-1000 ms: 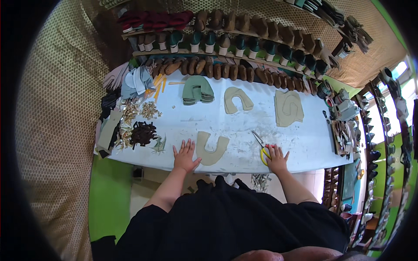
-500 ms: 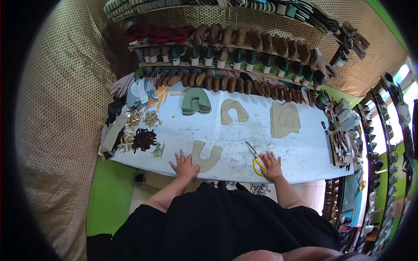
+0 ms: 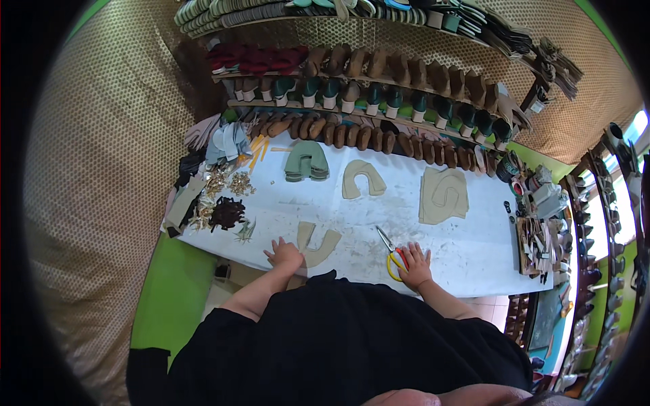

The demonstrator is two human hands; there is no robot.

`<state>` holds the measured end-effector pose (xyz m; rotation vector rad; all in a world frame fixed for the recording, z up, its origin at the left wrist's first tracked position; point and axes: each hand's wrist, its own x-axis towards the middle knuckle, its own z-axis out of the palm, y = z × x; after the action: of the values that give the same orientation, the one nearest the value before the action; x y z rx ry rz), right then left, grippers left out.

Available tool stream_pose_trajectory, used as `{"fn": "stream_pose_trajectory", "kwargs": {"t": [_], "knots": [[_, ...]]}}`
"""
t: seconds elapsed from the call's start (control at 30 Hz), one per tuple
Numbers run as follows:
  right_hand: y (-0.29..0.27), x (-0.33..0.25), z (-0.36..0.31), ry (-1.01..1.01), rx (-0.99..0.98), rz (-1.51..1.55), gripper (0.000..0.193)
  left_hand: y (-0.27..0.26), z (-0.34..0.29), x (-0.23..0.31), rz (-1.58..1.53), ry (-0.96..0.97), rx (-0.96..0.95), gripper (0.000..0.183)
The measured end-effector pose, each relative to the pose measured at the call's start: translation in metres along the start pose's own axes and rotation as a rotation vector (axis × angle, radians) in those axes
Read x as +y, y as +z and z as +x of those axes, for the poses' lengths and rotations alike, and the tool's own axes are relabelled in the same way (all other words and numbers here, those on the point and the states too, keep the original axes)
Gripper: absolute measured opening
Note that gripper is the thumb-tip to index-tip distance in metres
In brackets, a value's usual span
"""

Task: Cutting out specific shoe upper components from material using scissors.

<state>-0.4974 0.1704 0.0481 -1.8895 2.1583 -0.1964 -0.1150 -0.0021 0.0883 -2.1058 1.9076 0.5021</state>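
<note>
My left hand [image 3: 286, 256] rests on the white tabletop with its fingers apart, right beside a beige U-shaped piece [image 3: 317, 250] near the front edge. Flat on the table, fingers spread, my right hand [image 3: 415, 268] lies against the scissors [image 3: 391, 254]. Their handles are red and yellow, and the blades point away from me to the left. Farther back are a stack of green U-shaped pieces [image 3: 307, 161] and another beige U-shaped piece [image 3: 351, 183]. To the right lies a larger beige sheet [image 3: 430, 206] with a curved piece on it.
Brass-coloured bits [image 3: 242, 183], a dark brown heap [image 3: 228, 212] and grey-blue cloth pieces [image 3: 229, 142] crowd the table's left end. Racks of brown shoe forms [image 3: 352, 137] run along the back. A box of tools [image 3: 535, 247] stands at the right end.
The view has tilted slightly, and my torso leans farther over the table's front edge. Both hands stay on the table near the same pieces; the left fingers look less spread.
</note>
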Motion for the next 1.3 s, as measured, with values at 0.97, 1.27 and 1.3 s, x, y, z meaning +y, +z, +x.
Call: {"fn": "stream_pose_trajectory", "kwargs": {"t": [0.97, 1.27, 1.3], "knots": [[-0.004, 0.012, 0.009, -0.126, 0.059, 0.052, 0.075, -0.047, 0.055, 0.0, -0.211, 0.584, 0.035, 0.083], [0.005, 0.012, 0.006, -0.074, 0.072, 0.015, 0.075, 0.04, 0.02, -0.021, 0.023, 0.487, 0.501, 0.059], [0.005, 0.011, 0.006, -0.075, 0.08, 0.005, 0.075, 0.044, 0.01, -0.019, 0.031, 0.688, 0.437, 0.06]]}}
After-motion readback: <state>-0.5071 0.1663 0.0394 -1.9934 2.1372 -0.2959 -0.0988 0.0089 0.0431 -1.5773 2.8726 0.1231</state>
